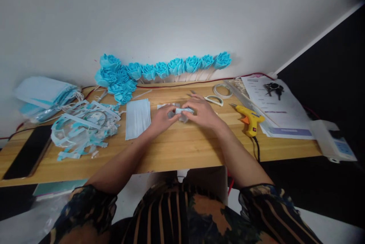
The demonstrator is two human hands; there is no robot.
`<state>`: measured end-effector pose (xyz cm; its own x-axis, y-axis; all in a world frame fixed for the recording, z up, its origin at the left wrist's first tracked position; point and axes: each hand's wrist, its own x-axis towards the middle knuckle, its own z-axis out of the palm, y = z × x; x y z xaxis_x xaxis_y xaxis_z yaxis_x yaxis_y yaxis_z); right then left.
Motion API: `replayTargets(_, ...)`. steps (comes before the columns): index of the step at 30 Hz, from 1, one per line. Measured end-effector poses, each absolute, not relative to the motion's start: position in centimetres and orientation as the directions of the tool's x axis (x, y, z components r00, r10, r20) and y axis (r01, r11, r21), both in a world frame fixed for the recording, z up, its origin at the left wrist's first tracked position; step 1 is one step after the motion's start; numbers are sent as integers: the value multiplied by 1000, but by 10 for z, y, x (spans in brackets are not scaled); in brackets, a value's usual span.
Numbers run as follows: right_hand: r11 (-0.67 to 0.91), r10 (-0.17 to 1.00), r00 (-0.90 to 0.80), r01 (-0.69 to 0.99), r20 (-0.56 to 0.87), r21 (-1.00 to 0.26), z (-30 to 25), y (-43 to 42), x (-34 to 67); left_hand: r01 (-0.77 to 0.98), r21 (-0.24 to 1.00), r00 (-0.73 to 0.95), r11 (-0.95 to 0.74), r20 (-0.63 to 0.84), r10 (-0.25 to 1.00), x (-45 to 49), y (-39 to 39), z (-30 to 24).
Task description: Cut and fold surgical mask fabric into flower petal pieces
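Observation:
Between my two hands, over the middle of the desk, is a small folded strip of pale blue mask fabric (184, 110). My left hand (166, 118) pinches its left end with thumb and fingers. At its right end, my right hand (201, 111) grips it the same way. Scissors (213, 101) with a white handle lie by the right hand, their blades partly behind its fingers. Some pale, translucent pieces (165, 106) lie under and behind the hands. Left of my left hand rests a stack of flat pale blue mask sheets (138, 119).
Blue fabric roses (176, 66) line the wall, with more heaped at left. Cut strips (88, 122), packed masks (47, 93) and a phone (28, 152) occupy the left side. A yellow glue gun (251, 120), tape roll (222, 91), papers (273, 103) and keys (274, 90) lie right.

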<state>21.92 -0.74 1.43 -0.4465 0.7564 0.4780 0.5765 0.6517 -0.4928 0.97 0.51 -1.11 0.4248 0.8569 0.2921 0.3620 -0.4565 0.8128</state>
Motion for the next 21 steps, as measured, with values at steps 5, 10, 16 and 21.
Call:
replayTargets(5,639,769,-490,576,411,-510,11,-8,216,484,744,439,-460,248,863,10,8,-20)
replayTargets(10,646,763,-503,593,406,-480,7,-7,214,529,698,443,-482,257,859,11,9,-23)
replayTargets(16,672,740,-505,588,444,-451,9,-8,213,476,713,419,-514,330,846,11,8,-24)
replayTargets(21,681,732,-527,588,431,-437,9,-7,213,506,708,433,-493,287,855,11,8,-22)
